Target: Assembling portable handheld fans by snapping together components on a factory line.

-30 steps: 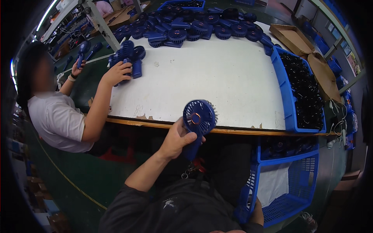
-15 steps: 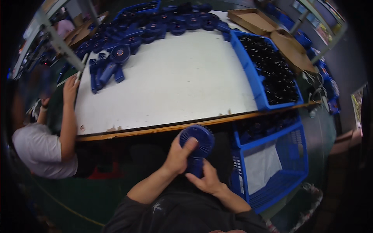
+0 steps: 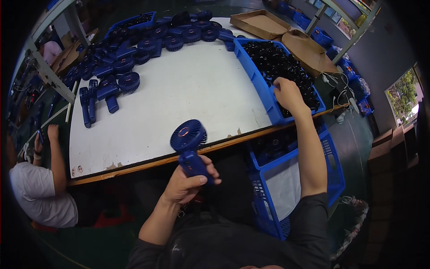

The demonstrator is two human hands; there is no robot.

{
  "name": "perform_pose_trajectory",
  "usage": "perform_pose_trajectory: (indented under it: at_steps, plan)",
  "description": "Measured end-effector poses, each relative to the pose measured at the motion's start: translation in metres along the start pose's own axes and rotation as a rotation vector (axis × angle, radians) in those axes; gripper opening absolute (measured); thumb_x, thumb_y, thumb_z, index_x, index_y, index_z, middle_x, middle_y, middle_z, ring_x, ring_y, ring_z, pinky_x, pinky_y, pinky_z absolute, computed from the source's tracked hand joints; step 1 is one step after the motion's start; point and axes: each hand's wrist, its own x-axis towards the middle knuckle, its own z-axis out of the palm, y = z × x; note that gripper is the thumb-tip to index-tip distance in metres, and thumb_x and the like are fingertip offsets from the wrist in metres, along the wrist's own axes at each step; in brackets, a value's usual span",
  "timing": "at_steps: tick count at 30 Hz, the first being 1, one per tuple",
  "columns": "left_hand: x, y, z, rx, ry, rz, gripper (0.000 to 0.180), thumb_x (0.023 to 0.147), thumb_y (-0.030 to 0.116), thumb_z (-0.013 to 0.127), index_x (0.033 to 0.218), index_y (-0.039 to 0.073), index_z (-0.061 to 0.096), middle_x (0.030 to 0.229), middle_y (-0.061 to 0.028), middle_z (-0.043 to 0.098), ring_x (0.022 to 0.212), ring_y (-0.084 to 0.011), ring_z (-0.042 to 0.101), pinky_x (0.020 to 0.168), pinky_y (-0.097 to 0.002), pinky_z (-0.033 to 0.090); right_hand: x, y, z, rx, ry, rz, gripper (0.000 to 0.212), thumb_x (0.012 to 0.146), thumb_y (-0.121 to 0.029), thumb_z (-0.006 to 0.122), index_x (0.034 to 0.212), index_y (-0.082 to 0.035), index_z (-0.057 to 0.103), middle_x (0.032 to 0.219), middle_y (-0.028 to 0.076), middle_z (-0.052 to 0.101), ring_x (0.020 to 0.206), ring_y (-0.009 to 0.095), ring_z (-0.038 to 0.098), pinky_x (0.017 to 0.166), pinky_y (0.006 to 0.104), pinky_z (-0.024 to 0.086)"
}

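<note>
A dark blue handheld fan (image 3: 189, 136) is upright and slightly tilted in front of the table's near edge. My left hand (image 3: 182, 186) is wrapped round its handle, below the round fan head. Over at the right, my right hand (image 3: 289, 95) reaches into a blue plastic bin (image 3: 255, 77) filled with small black ring-like parts (image 3: 280, 60). Its fingers are curled down among the parts by the bin's left wall; what they pinch, if anything, is hidden.
Many blue fans (image 3: 174, 43) are heaped along the far and left side of the white table (image 3: 179, 89). Below the bin stands a blue crate (image 3: 286, 179) with a white liner. Cardboard trays (image 3: 260, 23) lie behind. Another person (image 3: 42, 188) sits at the left.
My right hand has let go of the fan and moved up into the bin of black parts. The left hand now holds the fan by its handle, farther left. The view has shifted right.
</note>
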Motion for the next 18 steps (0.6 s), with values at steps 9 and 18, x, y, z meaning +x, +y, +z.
perform_pose_trajectory:
  at_steps: [9, 18]
  plan:
    - [-0.026, 0.01, -0.016, 0.101, 0.012, 0.088, 0.03, 0.078, -0.008, 0.069, 0.104, 0.001, 0.056, 0.093, -0.0157, 0.057, 0.096, -0.0317, 0.062, 0.07, -0.0436, 0.064, 0.053, 0.047, 0.059, -0.253, -0.059, 0.063, 0.019, 0.082, -0.003, 0.06, 0.099, 0.0, 0.069, 0.106, 0.022, 0.068, 0.102, 0.039, 0.066, 0.088, 0.0476, 0.055]
    - [-0.019, 0.03, -0.01, 0.072, 0.115, 0.012, 0.039, 0.087, -0.001, 0.067, 0.122, -0.004, 0.051, 0.099, -0.017, 0.064, 0.095, -0.0282, 0.068, 0.06, -0.0369, 0.064, 0.05, 0.072, 0.054, -0.112, 0.0, 0.118, 0.016, 0.082, -0.006, 0.063, 0.095, -0.007, 0.072, 0.099, 0.021, 0.071, 0.099, 0.039, 0.068, 0.086, 0.0462, 0.054]
